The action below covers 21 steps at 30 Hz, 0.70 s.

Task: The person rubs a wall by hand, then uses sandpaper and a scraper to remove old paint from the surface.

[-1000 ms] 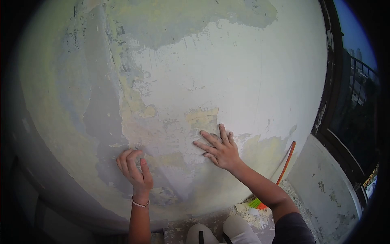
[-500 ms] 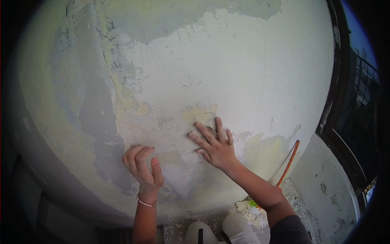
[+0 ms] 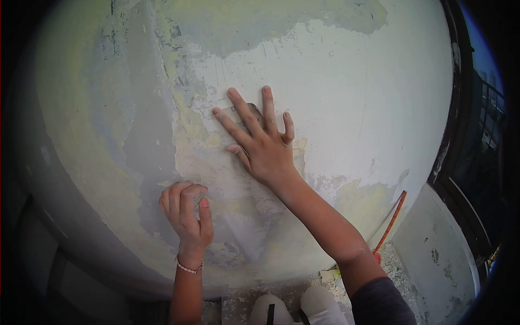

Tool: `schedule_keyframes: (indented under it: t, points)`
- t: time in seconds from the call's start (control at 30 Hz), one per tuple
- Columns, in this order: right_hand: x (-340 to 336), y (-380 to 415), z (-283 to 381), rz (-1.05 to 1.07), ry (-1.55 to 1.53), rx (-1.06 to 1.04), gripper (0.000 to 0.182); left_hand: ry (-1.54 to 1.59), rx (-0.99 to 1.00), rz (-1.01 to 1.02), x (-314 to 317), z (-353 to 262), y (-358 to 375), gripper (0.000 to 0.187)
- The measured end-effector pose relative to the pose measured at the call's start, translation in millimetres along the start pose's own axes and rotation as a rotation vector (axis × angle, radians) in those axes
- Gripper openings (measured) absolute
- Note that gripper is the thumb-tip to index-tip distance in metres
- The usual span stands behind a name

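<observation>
My right hand point(image 3: 265, 149) is pressed to the wall point(image 3: 336, 108) with its fingers spread and its thumb and little finger bent. Under the palm and between the fingers shows a small greyish sheet with printed marks, which looks like sandpaper point(image 3: 253, 112); most of it is hidden. Lower and to the left, my left hand point(image 3: 187, 214) hangs in front of the wall, fingers loosely curled and thumb apart, with nothing visible in it. A braided bracelet point(image 3: 189, 267) is on the left wrist. The wall has patches of white, yellow and grey where its coating is uneven.
An orange stick-like thing point(image 3: 391, 221) leans in the corner at the right. Flaked debris point(image 3: 398, 271) lies on the floor below it. A dark window frame point(image 3: 460, 189) runs along the right side above a low wall point(image 3: 433, 238). My knees point(image 3: 319, 303) show at the bottom.
My right hand has slid up and slightly left over the wall, carrying the sandpaper. My left hand keeps nearly the same pose. The view has shifted slightly.
</observation>
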State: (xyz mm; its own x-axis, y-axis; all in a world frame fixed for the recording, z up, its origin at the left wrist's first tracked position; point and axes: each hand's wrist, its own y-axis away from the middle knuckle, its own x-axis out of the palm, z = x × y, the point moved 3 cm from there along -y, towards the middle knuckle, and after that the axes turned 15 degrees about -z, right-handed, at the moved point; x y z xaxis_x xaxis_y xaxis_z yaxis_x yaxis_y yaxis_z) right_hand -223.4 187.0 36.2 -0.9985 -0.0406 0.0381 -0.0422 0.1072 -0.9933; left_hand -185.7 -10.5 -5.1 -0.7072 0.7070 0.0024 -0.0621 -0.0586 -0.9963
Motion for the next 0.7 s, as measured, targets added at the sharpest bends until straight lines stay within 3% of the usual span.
schedule_keyframes:
  t: [0.13, 0.27, 0.33, 0.4, 0.47, 0.57, 0.7]
  points:
    - [-8.9, 29.1, -3.0, 0.067, 0.094, -0.042, 0.064, 0.036, -0.043, -0.002, -0.7, -10.0, 4.3, 0.025]
    - [-25.6, 191.0, -37.6, 0.23, 0.126, -0.051, 0.052, 0.025, -0.027, 0.05, -1.1, -3.0, 25.4, 0.025]
    - [-25.5, 196.8, -44.2, 0.205, 0.175, -0.08, 0.05, 0.03, -0.044, 0.087, -1.6, 6.7, 27.1, 0.024]
    - [-22.9, 167.3, -37.6, 0.185, 0.16, -0.062, 0.049, 0.032, -0.059, 0.118, -2.8, 12.3, 25.3, 0.023]
    - [-11.1, 98.2, -24.1, 0.15, 0.016, 0.087, 0.052, 0.037, -0.072, 0.117, 5.1, 13.8, 17.2, 0.022]
    - [-0.2, -10.9, 2.1, -0.035, 0.025, 0.072, 0.059, 0.043, -0.043, 0.131, 11.5, 8.3, 5.3, 0.021]
    - [14.4, -77.5, 12.1, -0.206, -0.132, 0.095, 0.066, 0.045, 0.001, 0.074, 11.7, -2.9, -13.7, 0.024]
